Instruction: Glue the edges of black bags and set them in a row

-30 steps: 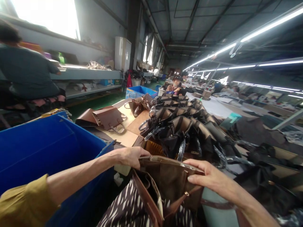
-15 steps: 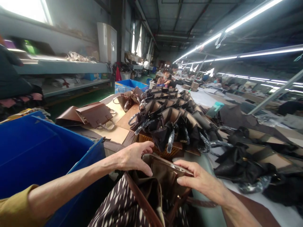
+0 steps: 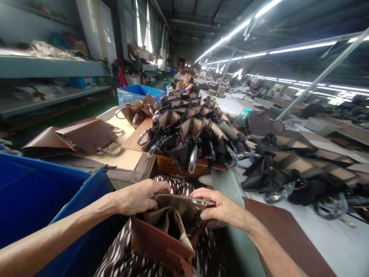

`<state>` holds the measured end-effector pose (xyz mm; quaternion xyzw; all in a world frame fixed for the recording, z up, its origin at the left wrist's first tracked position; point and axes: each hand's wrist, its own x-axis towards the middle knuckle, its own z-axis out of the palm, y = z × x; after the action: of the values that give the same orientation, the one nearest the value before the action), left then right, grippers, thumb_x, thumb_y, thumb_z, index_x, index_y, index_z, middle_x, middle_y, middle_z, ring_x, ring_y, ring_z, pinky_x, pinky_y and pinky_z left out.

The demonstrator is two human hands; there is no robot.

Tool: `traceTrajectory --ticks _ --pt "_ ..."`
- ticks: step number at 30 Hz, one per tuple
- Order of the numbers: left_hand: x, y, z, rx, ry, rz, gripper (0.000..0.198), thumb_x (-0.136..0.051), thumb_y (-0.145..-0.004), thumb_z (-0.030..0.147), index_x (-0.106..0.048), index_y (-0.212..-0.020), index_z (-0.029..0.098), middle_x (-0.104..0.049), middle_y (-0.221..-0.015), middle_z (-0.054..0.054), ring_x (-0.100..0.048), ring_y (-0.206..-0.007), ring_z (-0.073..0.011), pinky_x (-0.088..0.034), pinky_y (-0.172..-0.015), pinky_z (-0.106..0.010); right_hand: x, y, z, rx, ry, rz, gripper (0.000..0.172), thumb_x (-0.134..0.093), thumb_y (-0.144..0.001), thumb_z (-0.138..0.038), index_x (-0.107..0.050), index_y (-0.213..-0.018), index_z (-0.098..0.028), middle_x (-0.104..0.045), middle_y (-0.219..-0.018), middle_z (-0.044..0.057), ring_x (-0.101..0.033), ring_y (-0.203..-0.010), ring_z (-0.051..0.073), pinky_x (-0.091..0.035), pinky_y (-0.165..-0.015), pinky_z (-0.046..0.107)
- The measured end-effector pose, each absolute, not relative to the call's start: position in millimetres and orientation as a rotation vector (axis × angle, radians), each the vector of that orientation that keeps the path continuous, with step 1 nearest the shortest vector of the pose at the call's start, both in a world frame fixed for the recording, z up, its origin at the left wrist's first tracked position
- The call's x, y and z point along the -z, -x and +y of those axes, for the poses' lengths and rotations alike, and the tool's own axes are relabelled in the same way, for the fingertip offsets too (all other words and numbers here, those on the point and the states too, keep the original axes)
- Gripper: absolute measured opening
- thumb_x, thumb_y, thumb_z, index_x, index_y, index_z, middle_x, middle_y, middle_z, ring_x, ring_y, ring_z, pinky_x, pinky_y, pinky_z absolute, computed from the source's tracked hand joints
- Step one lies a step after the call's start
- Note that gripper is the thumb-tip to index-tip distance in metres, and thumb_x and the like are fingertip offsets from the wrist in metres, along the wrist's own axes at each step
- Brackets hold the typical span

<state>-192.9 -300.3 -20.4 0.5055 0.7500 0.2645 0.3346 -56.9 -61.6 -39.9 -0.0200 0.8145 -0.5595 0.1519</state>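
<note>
A brown bag [image 3: 163, 240] lies on the person's lap over black-and-white patterned cloth [image 3: 121, 250], its mouth facing up and its olive-brown lining showing. My left hand [image 3: 138, 197] is at the left end of the far rim, fingers curled over it. At the right part of that rim, my right hand [image 3: 221, 207] pinches the edge between thumb and fingers. A brown leather panel of the bag hangs on the near side. Part of a strap shows at the bottom.
Blue bins stand at the left [image 3: 37, 192] and farther back [image 3: 141, 92]. Black bags [image 3: 184, 138] with wrapped handles crowd the table ahead, more [image 3: 276, 173] lie right. Brown bags [image 3: 89, 134] lie left. A person [image 3: 184, 82] sits beyond.
My left hand has come down and left onto the bag's rim, its fingers now closed. The bag's near leather panel shows more. The view has turned right, so the surroundings sit further left.
</note>
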Motion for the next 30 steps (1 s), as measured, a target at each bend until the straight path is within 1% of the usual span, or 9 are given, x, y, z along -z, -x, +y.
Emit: traceTrajectory --ticks 2,4,7,10,13,16,22,25,30 --pt "14 188 -299 -0.626 -1.405 2.059 0.043 -0.044 -0.066 0.008 -0.052 -0.105 0.024 -0.06 -0.087 0.004 -0.055 -0.08 -0.014 -0.04 -0.069 -0.022 43 55 -63 1.638 0.011 2.352 0.038 -0.06 -0.064 -0.014 -0.065 -0.101 -0.021 -0.057 -0.1 -0.001 -0.051 -0.092 0.018 -0.037 -0.084 0.028" --pt "6 181 -294 -0.585 -1.558 2.145 0.043 -0.045 -0.069 0.006 -0.049 -0.108 0.023 -0.059 -0.096 0.002 -0.054 -0.09 -0.0158 -0.04 -0.076 -0.024 46 52 -64 1.679 -0.054 2.312 0.038 -0.06 -0.065 -0.014 -0.064 -0.102 -0.022 -0.059 -0.091 -0.002 -0.052 -0.084 0.017 -0.039 -0.077 0.028" --pt "1 169 -278 -0.517 -1.848 2.185 0.025 -0.043 -0.077 0.007 -0.053 -0.096 0.02 -0.057 -0.097 -0.002 -0.051 -0.092 -0.0171 -0.038 -0.082 -0.028 46 50 -66 1.689 -0.105 2.293 0.036 -0.06 -0.065 -0.013 -0.063 -0.1 -0.022 -0.058 -0.081 -0.004 -0.051 -0.076 0.015 -0.039 -0.071 0.026" --pt "6 156 -261 -0.486 -1.974 2.205 0.015 -0.043 -0.082 0.01 -0.053 -0.088 0.018 -0.056 -0.089 -0.003 -0.048 -0.085 -0.0173 -0.04 -0.08 -0.03 44 48 -68 1.675 -0.109 2.332 0.032 -0.061 -0.067 -0.014 -0.064 -0.098 -0.023 -0.059 -0.083 -0.004 -0.052 -0.078 0.016 -0.039 -0.073 0.026" --pt "19 148 -252 -0.521 -1.922 2.307 0.015 -0.041 -0.083 0.009 -0.053 -0.084 0.018 -0.053 -0.087 -0.003 -0.046 -0.081 -0.0169 -0.04 -0.074 -0.03 45 46 -68 1.675 -0.107 2.345 0.036 -0.061 -0.068 -0.014 -0.063 -0.103 -0.023 -0.061 -0.087 -0.003 -0.054 -0.081 0.017 -0.041 -0.073 0.027" --pt "28 145 -249 -0.518 -1.875 2.368 0.017 -0.04 -0.086 0.011 -0.054 -0.08 0.018 -0.05 -0.087 -0.002 -0.044 -0.081 -0.0164 -0.039 -0.07 -0.029 48 46 -66 1.658 -0.116 2.358 0.04 -0.06 -0.068 -0.013 -0.062 -0.107 -0.024 -0.062 -0.086 -0.003 -0.054 -0.079 0.016 -0.041 -0.072 0.027" --pt "34 143 -242 -0.414 -1.919 2.41 0.013 -0.045 -0.085 0.015 -0.055 -0.076 0.018 -0.049 -0.085 -0.003 -0.041 -0.08 -0.0181 -0.037 -0.07 -0.033 50 46 -64 1.613 -0.098 2.435 0.038 -0.06 -0.068 -0.014 -0.064 -0.105 -0.023 -0.06 -0.079 -0.004 -0.051 -0.073 0.015 -0.04 -0.066 0.024" --pt "33 138 -240 -0.415 -1.926 2.444 0.009 -0.047 -0.084 0.018 -0.054 -0.079 0.019 -0.049 -0.085 -0.003 -0.04 -0.078 -0.019 -0.036 -0.068 -0.034 50 47 -64 1.629 -0.119 2.47 0.031 -0.059 -0.072 -0.018 -0.065 -0.102 -0.021 -0.061 -0.08 -0.002 -0.053 -0.077 0.018 -0.041 -0.069 0.026" --pt "26 133 -241 -0.395 -2.077 2.236 0.008 -0.046 -0.079 0.009 -0.051 -0.079 0.015 -0.052 -0.09 -0.005 -0.042 -0.08 -0.0179 -0.038 -0.072 -0.032 53 50 -65 1.731 -0.127 2.468 0.022 -0.056 -0.077 -0.025 -0.066 -0.095 -0.018 -0.062 -0.08 0.0 -0.054 -0.083 0.022 -0.042 -0.075 0.03"
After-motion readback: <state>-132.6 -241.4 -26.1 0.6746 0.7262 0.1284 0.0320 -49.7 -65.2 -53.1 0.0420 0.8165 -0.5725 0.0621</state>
